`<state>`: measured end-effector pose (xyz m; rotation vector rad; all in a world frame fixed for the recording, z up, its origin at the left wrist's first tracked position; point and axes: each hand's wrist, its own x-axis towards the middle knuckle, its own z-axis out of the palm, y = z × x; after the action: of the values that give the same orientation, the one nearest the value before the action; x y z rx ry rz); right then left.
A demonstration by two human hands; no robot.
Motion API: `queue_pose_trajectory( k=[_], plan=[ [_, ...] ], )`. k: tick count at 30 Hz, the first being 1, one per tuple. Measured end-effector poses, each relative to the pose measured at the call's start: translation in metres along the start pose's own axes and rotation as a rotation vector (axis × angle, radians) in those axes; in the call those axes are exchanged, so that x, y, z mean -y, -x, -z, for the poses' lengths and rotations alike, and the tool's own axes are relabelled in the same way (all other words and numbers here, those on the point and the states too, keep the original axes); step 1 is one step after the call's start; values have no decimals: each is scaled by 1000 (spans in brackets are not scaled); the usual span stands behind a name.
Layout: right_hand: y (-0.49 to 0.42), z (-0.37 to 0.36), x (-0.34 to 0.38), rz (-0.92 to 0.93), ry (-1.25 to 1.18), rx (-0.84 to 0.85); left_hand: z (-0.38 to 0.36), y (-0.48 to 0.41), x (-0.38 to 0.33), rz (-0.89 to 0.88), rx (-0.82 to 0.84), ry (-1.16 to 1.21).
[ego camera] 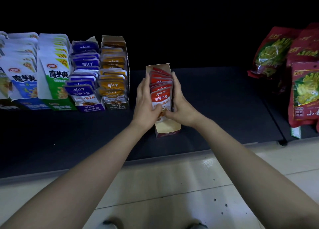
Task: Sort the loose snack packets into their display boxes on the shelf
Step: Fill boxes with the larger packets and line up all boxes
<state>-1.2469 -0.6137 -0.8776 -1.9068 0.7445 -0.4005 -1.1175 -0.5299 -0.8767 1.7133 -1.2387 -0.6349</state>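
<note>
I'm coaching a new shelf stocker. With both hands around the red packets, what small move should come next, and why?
Probably ease the red packets down so they settle in their box. The left hand and right hand flank the stack, thumbs on the front packet, which leans with bare cardboard showing before it.

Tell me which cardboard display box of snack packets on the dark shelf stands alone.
The cardboard box of red packets, mid-shelf, held between the left hand and right hand; the purple box and orange box sit side by side at left.
</note>
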Motion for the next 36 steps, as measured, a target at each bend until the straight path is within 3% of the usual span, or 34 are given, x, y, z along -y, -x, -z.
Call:
queue_pose_trajectory(
  k=[7,19,25,31,36],
  plan=[
    [-2,4,2,-29,47,-126,4,-7,11,-45,-36,-112],
    [-29,18,17,15,12,-278,2,-4,3,85,-21,-92],
    [-19,7,3,-38,74,-92,5,-6,6,70,-16,-92],
    [-24,5,0,-82,468,-93,6,-6,6,54,-7,-99],
    [-29,2,1,77,535,-223,6,-7,12,38,-1,-106]
  ],
)
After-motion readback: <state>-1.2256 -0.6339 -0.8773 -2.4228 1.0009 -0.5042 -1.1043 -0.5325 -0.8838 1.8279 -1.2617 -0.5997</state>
